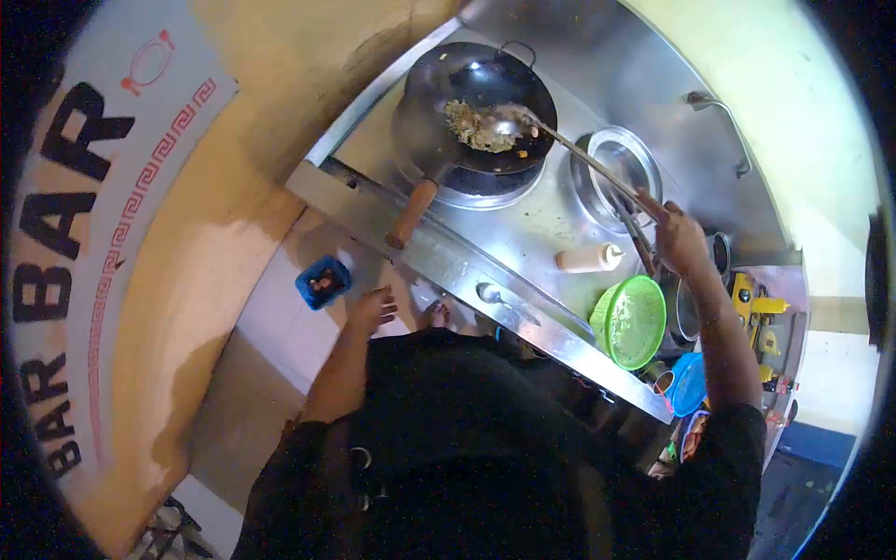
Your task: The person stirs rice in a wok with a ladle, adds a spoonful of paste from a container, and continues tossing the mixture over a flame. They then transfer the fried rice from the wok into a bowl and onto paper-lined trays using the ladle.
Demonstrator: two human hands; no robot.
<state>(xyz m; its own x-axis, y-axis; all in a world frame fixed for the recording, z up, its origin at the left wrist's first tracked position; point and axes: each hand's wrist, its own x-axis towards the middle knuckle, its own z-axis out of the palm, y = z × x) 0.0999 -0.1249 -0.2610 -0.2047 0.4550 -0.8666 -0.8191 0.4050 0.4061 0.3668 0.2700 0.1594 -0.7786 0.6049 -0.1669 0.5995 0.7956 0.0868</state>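
Observation:
A long-handled wok ladle (pixel 597 166) is gripped near its upper end by my right hand (pixel 681 243). Its head rests among chopped, pale brown food (pixel 483 131) inside a dark wok (pixel 476 79). The wok sits on the stove, its wooden handle (pixel 412 215) pointing toward me. My left hand (pixel 375 308) hangs below the counter edge, fingers loosely apart, with nothing visible in it. Nearest to that hand is a small blue tub (pixel 323 282) with brownish pieces in it, apart from the fingers.
On the steel counter (pixel 551 210) are a metal ring burner (pixel 621 177), a cream squeeze bottle (pixel 590 258) and a green strainer basket (pixel 630 322). A spoon (pixel 504 301) lies along the front ledge. A blue container (pixel 689 383) stands at the right. A lettered banner (pixel 112 187) hangs left.

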